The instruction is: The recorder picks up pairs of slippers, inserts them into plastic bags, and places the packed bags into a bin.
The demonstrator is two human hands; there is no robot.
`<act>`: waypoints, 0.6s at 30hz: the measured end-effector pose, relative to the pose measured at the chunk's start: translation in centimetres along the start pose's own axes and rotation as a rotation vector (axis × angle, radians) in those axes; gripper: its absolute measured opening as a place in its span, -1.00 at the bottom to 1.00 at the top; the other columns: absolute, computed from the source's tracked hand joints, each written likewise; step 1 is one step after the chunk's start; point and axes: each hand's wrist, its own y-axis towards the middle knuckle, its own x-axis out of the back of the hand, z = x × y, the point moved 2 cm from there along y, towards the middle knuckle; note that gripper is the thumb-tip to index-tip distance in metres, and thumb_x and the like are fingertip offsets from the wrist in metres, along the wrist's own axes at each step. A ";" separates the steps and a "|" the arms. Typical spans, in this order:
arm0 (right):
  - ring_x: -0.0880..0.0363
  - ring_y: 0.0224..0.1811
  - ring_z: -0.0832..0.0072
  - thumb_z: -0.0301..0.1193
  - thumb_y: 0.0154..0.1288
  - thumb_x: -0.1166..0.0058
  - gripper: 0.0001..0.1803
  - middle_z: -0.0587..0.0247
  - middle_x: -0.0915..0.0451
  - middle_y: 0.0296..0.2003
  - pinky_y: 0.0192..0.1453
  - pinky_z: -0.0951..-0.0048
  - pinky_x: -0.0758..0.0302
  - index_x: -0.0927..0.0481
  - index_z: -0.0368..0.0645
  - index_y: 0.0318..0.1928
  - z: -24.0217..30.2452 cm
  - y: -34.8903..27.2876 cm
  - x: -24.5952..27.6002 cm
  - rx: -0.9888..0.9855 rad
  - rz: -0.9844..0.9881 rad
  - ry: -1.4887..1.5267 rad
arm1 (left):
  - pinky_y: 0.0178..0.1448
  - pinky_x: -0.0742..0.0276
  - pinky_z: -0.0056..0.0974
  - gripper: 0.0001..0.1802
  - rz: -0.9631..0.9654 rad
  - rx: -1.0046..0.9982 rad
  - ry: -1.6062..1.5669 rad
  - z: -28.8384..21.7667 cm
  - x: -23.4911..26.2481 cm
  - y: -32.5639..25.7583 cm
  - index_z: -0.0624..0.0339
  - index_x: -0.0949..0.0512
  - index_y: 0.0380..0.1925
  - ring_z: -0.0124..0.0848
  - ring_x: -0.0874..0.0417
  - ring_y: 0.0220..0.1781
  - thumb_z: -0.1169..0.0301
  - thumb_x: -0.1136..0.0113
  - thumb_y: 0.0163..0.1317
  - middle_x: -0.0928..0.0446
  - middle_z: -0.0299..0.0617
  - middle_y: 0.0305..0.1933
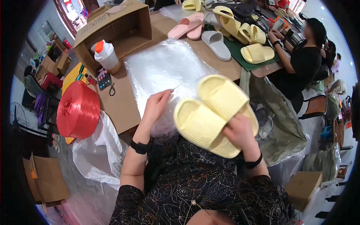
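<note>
Slippers (222, 102) sit clasped in the curled right hand (241, 131) as the left hand (156, 106), fingertips pinched, holds clear plastic (165, 67).

Over the bags (165, 65) the left hand (155, 106) can pass freely forward, with the box (107, 27) and bottle (107, 58) blocking the far left, the grey slipper (216, 44) the far right.

Pr. pale-yel. slide slippers (210, 122): ribbed straps, side by side, tilted, toes up-L, held up at R of film. Clr plastic film (165, 63): glossy, wrinkled, mostly flat, near end drooping.
</note>
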 end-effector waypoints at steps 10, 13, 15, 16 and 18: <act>-0.60 -0.33 0.03 -0.29 0.24 -0.17 -0.74 -0.01 -0.56 -0.39 -0.25 0.07 -0.54 -0.56 -0.28 -0.34 0.9 3.0 -3.9 -0.067 0.147 0.093 | 0.43 -0.33 0.00 -0.63 0.027 -0.618 0.692 -6.0 -1.1 -4.4 0.12 -0.58 0.17 0.13 -0.45 0.33 0.32 -0.02 0.44 -0.47 0.09 0.32; -0.60 -0.30 0.00 -0.28 0.29 -0.15 -0.72 -0.05 -0.57 -0.36 -0.22 0.06 -0.55 -0.56 -0.31 -0.28 1.7 4.6 -5.2 -0.080 0.147 0.109 | 0.45 -0.32 -0.01 -0.64 -0.023 -0.789 0.800 -6.4 -1.6 -5.3 0.11 -0.58 0.17 0.05 -0.40 0.40 0.34 -0.03 0.43 -0.44 0.04 0.35; -0.61 -0.30 -0.01 -0.28 0.31 -0.14 -0.70 -0.07 -0.57 -0.35 -0.23 0.08 -0.55 -0.56 -0.32 -0.29 1.8 6.0 -6.3 -0.036 0.079 0.127 | 0.48 -0.29 -0.01 -0.64 0.012 -0.797 0.775 -7.2 -1.5 -5.6 0.10 -0.57 0.18 0.02 -0.36 0.44 0.36 -0.04 0.43 -0.42 0.02 0.38; -0.61 -0.25 0.00 -0.30 0.30 -0.14 -0.73 -0.08 -0.57 -0.35 -0.19 0.09 -0.56 -0.57 -0.32 -0.27 1.7 6.6 -6.8 -0.122 0.193 0.074 | 0.47 -0.31 -0.02 -0.64 0.019 -0.816 0.726 -7.5 -1.4 -5.8 0.11 -0.58 0.17 0.02 -0.37 0.44 0.35 -0.07 0.41 -0.43 0.02 0.36; -0.61 -0.22 0.00 -0.31 0.29 -0.14 -0.75 -0.08 -0.58 -0.34 -0.16 0.09 -0.56 -0.57 -0.30 -0.26 0.9 7.9 -8.8 -0.054 0.171 0.031 | 0.47 -0.32 -0.04 -0.62 0.038 -0.803 0.614 -8.1 -1.3 -6.2 0.13 -0.56 0.18 0.00 -0.37 0.44 0.36 -0.09 0.39 -0.45 -0.01 0.35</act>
